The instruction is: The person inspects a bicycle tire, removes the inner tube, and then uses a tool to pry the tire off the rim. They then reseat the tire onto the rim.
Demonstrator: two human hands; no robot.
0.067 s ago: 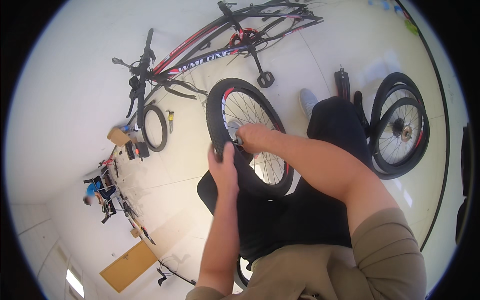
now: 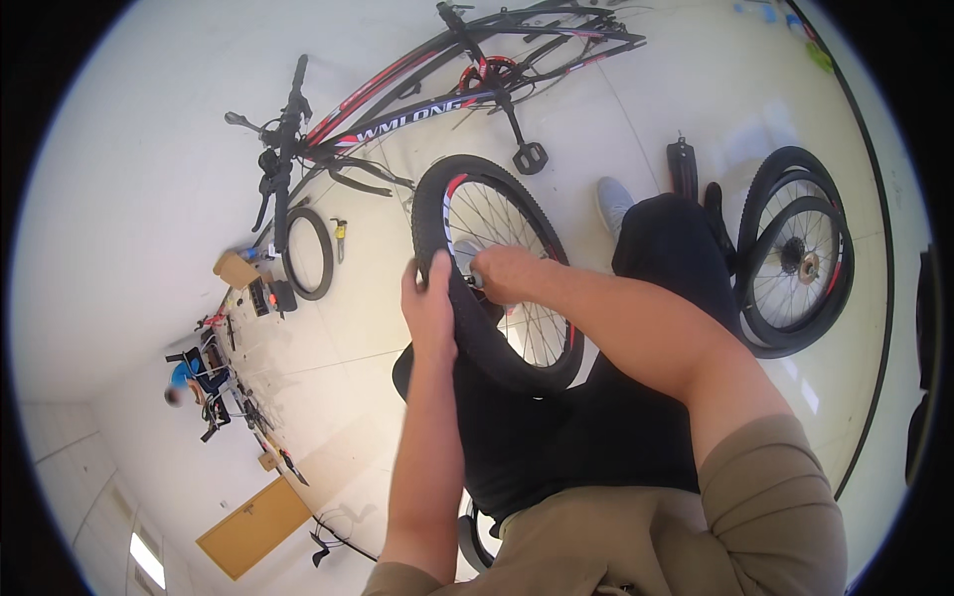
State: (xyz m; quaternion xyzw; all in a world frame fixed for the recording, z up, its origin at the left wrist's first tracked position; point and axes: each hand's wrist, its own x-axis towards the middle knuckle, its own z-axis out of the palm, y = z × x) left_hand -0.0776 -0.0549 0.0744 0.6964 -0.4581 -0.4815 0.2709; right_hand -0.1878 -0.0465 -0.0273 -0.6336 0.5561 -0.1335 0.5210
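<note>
A bicycle wheel (image 2: 542, 209) with a knobby black tyre and a black, red and white rim stands tilted between my knees. My left hand (image 2: 431, 310) is wrapped over the tyre on its near left side, thumb on the inner side and fingers toward the outer edge. My right hand (image 2: 505, 274) is closed around the hub at the wheel's middle, where a bit of the metal axle (image 2: 472, 282) shows beside the fingers. Spokes fan out around that hand, and its fingertips are partly hidden.
A bicycle frame (image 2: 417, 117) with handlebar lies ahead. Another wheel with a loose tyre (image 2: 795, 248) lies at right, near a saddle (image 2: 715, 199). At left are a small tyre (image 2: 308, 253), a yellow-handled tool (image 2: 340, 238) and an open cardboard box (image 2: 236, 268). A person (image 2: 184, 375) sits farther off.
My left hand has slid a little up and leftward along the tyre. The right hand stays at the hub.
</note>
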